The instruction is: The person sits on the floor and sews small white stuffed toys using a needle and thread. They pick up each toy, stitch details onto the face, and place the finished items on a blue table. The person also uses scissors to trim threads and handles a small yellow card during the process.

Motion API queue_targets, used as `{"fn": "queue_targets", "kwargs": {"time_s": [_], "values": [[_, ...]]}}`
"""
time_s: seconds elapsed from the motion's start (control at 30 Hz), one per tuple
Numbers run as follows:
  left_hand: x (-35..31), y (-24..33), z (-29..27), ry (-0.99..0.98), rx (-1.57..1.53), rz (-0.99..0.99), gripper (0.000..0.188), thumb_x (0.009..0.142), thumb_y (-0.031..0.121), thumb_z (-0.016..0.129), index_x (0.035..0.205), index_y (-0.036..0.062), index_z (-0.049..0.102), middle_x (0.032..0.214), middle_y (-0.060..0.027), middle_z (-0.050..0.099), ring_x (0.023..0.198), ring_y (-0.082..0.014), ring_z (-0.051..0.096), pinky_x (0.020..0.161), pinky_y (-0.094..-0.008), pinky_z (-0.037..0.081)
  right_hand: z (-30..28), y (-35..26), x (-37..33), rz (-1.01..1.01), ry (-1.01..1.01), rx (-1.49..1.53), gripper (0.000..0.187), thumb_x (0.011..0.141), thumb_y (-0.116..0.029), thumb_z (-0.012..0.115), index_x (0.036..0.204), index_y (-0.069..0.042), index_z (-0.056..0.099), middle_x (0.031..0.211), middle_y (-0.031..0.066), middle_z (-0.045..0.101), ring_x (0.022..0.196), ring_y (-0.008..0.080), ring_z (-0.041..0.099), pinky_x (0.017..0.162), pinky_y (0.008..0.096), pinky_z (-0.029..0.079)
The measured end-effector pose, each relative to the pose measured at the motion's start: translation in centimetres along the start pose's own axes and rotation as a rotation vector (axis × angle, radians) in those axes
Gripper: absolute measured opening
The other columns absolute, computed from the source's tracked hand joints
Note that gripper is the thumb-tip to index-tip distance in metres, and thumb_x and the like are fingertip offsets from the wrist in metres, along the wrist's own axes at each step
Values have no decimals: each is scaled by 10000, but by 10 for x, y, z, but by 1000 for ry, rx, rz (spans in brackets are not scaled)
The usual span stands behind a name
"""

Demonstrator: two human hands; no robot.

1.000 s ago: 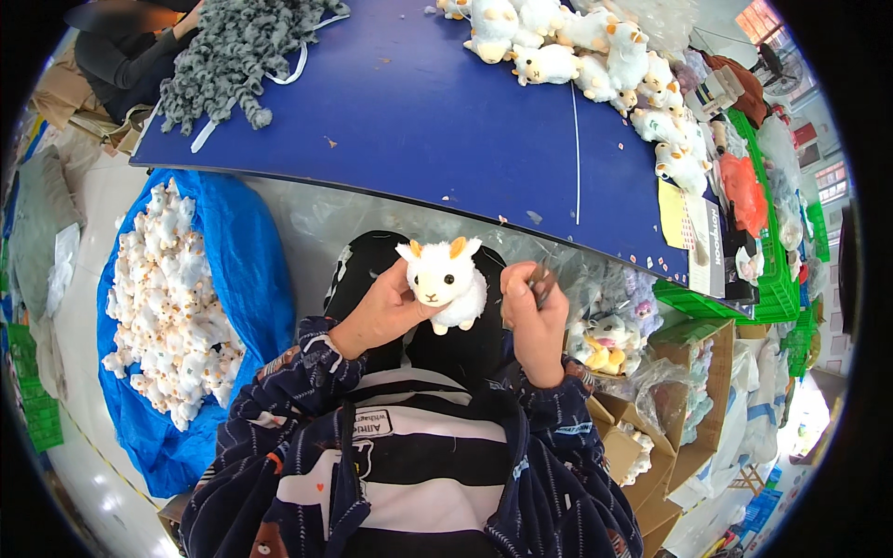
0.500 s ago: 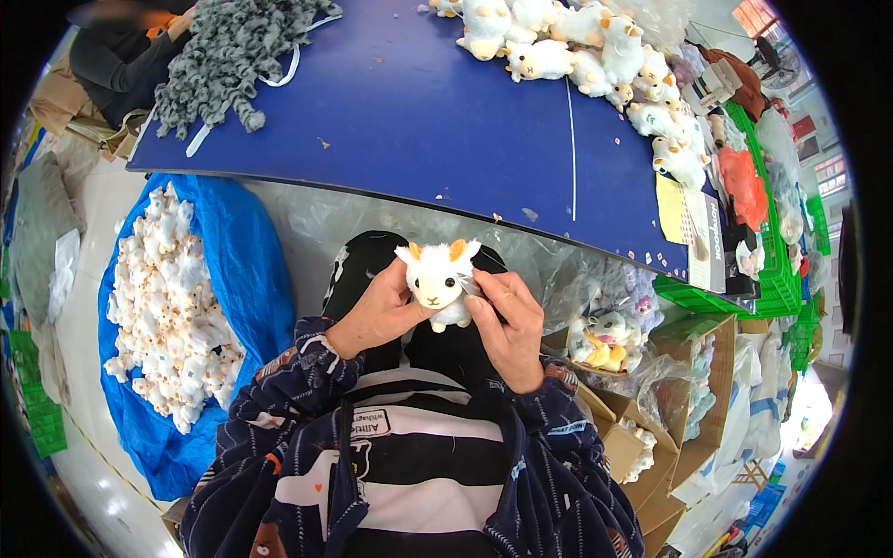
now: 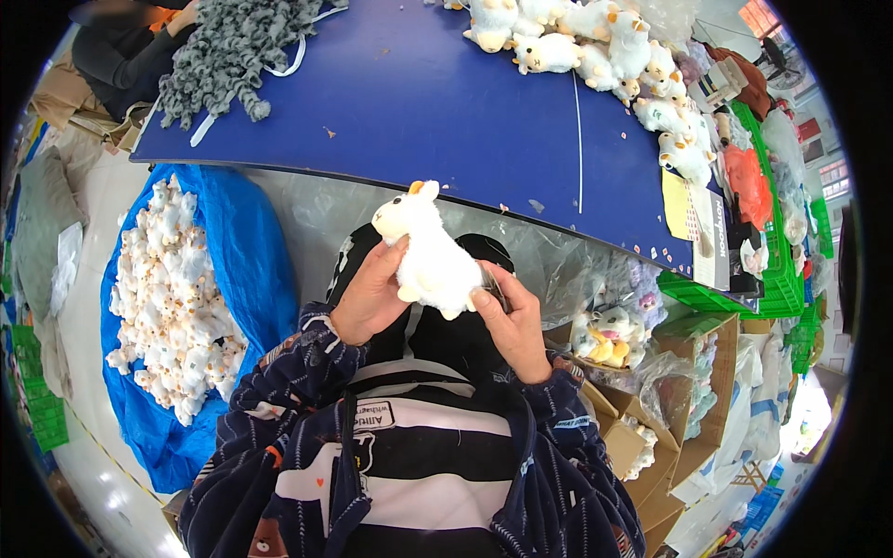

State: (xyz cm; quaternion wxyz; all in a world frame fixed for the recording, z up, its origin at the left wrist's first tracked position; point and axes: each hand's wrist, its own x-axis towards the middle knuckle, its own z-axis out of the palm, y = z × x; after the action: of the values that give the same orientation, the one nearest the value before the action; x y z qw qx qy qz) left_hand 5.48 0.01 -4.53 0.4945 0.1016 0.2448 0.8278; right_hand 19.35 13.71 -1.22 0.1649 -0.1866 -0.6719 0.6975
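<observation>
A white plush goat [image 3: 430,256] with orange ears or horns is held above my lap, side-on, its head toward the upper left. My left hand [image 3: 372,290] grips it at the chest and front legs, thumb against the fur. At its rear end, my right hand [image 3: 513,321] pinches the plush between thumb and fingers. Something small, dark and shiny [image 3: 495,282] shows beside my right fingers; its kind is not clear.
Many similar white plush goats [image 3: 629,51] lie on the blue table [image 3: 400,112]. Grey curly plush pieces [image 3: 228,60] are at its far left, near another person's arm [image 3: 139,60]. A blue bag [image 3: 246,232] of white plush pieces stands left; cardboard boxes [image 3: 684,409] stand right.
The plush goat has turned from facing me to side-on, and its body now shows. My left hand has shifted to its chest, my right hand to its rear.
</observation>
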Motion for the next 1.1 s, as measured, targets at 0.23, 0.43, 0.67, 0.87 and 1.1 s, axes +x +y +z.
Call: {"fn": "queue_targets", "kwargs": {"time_s": [0.23, 0.43, 0.67, 0.87, 1.1], "values": [[-4, 3, 7, -8, 58, 16, 413, 983, 277, 463, 1324, 59, 381, 1254, -60, 510, 1165, -184, 520, 981, -377, 445, -1, -2, 5, -214, 182, -284, 190, 843, -126, 681, 934, 38, 652, 819, 36, 602, 707, 95, 539, 635, 229, 431], [-5, 3, -13, -61, -49, 31, 413, 986, 298, 433, 1341, 89, 405, 1285, -66, 529, 1199, -222, 503, 1042, -424, 375, -21, -19, -4, 152, -196, 803, 205, 930, -189, 513, 781, -51, 537, 744, 30, 522, 531, 50, 342, 478, 217, 235], [-6, 3, -8, -15, -143, 37, 421, 983, 274, 439, 1328, 38, 387, 1291, -106, 503, 1174, -221, 519, 1010, -416, 407, -27, -5, -3, -33, -5, -115, 373, 907, -231, 549, 1171, 29, 579, 845, 7, 580, 756, 97, 513, 714, 220, 415], [-3, 8, 7, -102, -15, 79, 532, 937, 287, 466, 1378, 19, 336, 1336, -156, 479, 1268, -289, 438, 1074, -436, 338, 11, -7, 1, 137, 8, 200, 306, 876, -161, 655, 1085, 52, 587, 823, -23, 598, 596, 21, 448, 516, 181, 360], [-15, -6, 4, 114, 296, 179, 579, 837, 92, 571, 1358, 20, 327, 1216, -134, 531, 1131, -248, 544, 960, -376, 453, 32, -2, 8, -347, 31, -208, 148, 815, -8, 658, 960, 3, 629, 826, 25, 593, 698, 67, 533, 591, 207, 424]]}}
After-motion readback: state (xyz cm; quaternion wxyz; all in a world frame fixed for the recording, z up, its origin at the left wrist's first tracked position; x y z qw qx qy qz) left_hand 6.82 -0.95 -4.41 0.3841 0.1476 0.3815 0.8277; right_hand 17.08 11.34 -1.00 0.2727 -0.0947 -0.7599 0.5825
